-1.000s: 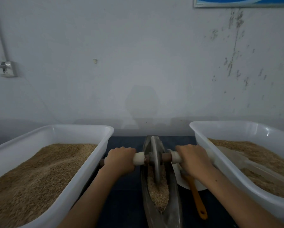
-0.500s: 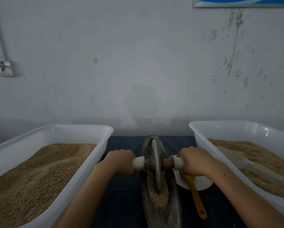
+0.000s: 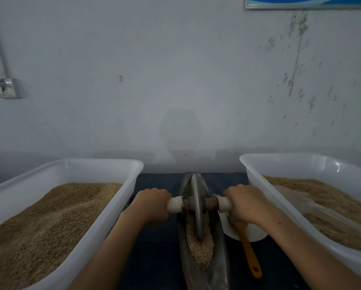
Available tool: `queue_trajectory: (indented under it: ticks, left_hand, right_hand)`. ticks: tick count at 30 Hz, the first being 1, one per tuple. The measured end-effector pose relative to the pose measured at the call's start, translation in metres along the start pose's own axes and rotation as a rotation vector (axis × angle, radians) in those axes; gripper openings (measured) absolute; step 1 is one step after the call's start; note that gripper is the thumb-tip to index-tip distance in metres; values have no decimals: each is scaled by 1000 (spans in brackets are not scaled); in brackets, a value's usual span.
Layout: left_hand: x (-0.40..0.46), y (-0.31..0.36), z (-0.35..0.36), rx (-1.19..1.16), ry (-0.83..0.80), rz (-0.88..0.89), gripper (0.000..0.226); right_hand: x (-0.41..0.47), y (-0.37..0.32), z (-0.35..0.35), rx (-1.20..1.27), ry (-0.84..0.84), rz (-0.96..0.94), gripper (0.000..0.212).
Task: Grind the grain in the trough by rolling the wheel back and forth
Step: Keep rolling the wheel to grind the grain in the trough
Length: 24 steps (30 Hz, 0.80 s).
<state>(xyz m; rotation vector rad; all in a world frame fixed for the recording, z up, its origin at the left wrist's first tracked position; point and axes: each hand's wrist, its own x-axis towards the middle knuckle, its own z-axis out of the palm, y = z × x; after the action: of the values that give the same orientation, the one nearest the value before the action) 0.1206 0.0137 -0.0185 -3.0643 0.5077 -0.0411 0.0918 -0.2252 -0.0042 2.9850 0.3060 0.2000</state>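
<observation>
A boat-shaped metal trough (image 3: 219,266) lies lengthwise on the dark blue table between two tubs. Pale grain (image 3: 200,249) fills its near half. A thin metal wheel (image 3: 197,208) stands upright in the trough, its lower edge sunk in the grain. An axle runs through the wheel with a white handle on each side. My left hand (image 3: 152,204) grips the left handle (image 3: 175,204). My right hand (image 3: 246,204) grips the right handle (image 3: 224,203). Both fists sit level, knuckles up.
A white tub (image 3: 104,229) heaped with grain stands left of the trough, and a second tub (image 3: 257,185) on the right holds grain and a clear scoop (image 3: 301,204). A white bowl (image 3: 257,234) with an orange-handled tool (image 3: 248,252) lies under my right wrist. The wall is close behind.
The wheel rolled a little toward me along the trough, then slightly back away. Both hands kept their grip on the handles throughout.
</observation>
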Motion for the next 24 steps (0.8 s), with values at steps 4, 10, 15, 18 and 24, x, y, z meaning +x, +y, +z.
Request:
queue_trajectory:
  ticks: [4, 10, 15, 18, 24]
  left_hand:
    - [0, 0, -6, -60, -153, 0, 38]
    - [0, -2, -1, -112, -138, -8, 40]
    - [2, -3, 6, -32, 51, -18, 36]
    - [2, -2, 10, 4, 220, -20, 30]
    - [2, -2, 8, 10, 93, -23, 35]
  right_hand:
    - [-2, 3, -10, 29, -183, -35, 21]
    - [-2, -1, -8, -11, -91, -15, 15]
    - [-2, -8, 3, 11, 164, 40, 15]
    - [-3, -10, 8, -3, 245, 52, 20]
    - [-2, -7, 3, -13, 149, 34, 15]
